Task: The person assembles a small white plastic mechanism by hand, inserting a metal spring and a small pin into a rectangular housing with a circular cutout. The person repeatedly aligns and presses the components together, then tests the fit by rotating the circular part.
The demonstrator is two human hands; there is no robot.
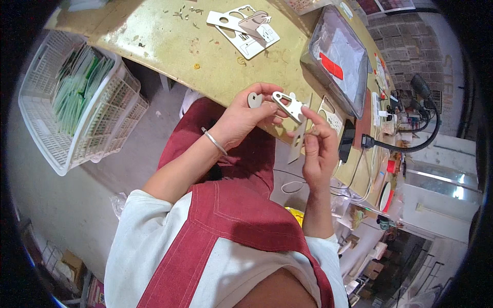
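My left hand (240,119), with a silver bangle on its wrist, is closed over the table's near edge. Between its fingers shows a small rounded grey-white flat piece (254,100) with a hole. A white cut-out piece (290,109) with a long slot and small holes sits between both hands, touched by my left fingertips. Thumb and fingers of my right hand (319,146) pinch a thin flat panel (299,142) with cut-outs, seen nearly edge-on. My right index finger reaches the white piece. Which hand bears that piece's weight, I cannot tell.
More white cut-out panels (248,47) lie stacked at the table's far side, near small scraps (187,14). A grey tray (307,60) holding a red piece stands at right. Beyond it are a black flexible lamp (429,137) and cables. A white basket (77,141) of packets stands left.
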